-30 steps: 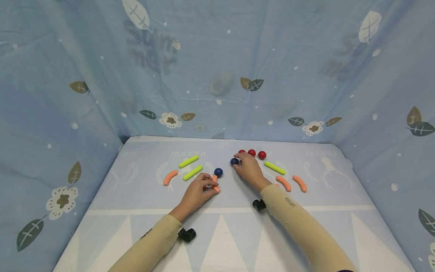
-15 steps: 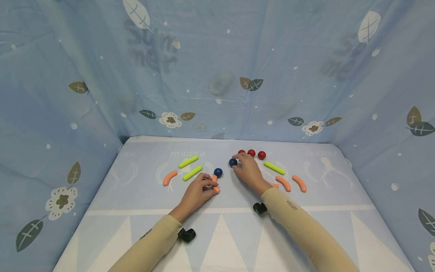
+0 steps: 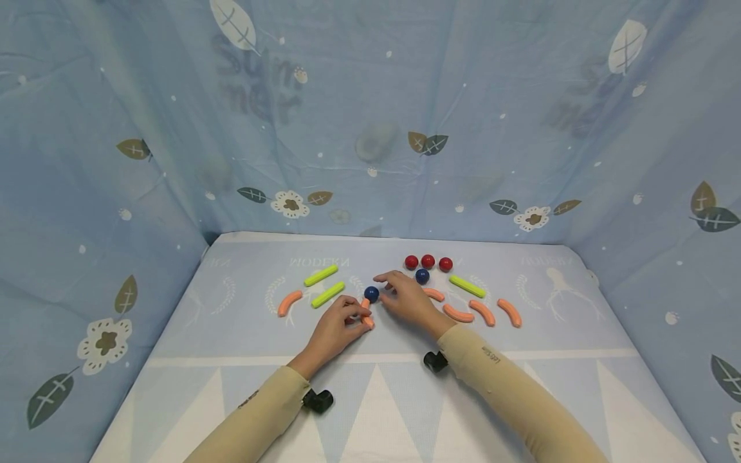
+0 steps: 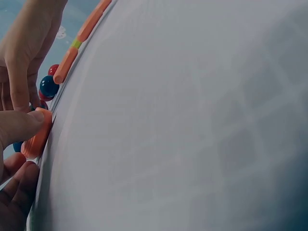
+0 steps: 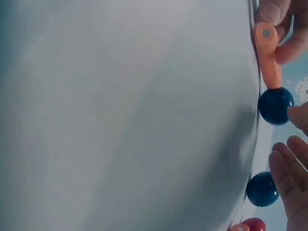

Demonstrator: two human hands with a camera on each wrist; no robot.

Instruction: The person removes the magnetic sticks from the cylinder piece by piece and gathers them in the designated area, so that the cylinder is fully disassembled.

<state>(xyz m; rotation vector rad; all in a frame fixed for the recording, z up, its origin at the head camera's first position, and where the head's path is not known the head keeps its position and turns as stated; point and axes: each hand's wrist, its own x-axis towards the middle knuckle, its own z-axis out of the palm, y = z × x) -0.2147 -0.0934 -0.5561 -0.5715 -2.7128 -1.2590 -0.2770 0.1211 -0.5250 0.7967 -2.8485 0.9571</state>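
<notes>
My left hand (image 3: 337, 328) pinches a short orange curved stick (image 5: 268, 57) between thumb and fingers. A round grey dot shows on the stick's near end in the right wrist view. At its far end sits a dark blue ball (image 3: 372, 294), touching the stick. Just right of that ball is my right hand (image 3: 410, 297), with thumb and index finger spread and reaching toward it. The thumb overlaps the ball's edge in the right wrist view; whether it touches I cannot tell. A second blue ball (image 3: 422, 276) lies beyond the right hand's knuckles.
Behind the second blue ball are three red balls (image 3: 428, 261) in a row. Several orange curved sticks (image 3: 482, 312) lie at right, near a green stick (image 3: 467, 286). Left of the hands lie two green sticks (image 3: 328, 294) and an orange curved stick (image 3: 290, 303).
My right hand has left the blue ball at its fingertips and moved left and nearer, toward the ball by the stick. A blue ball now shows farther right. The left hand stays still.
</notes>
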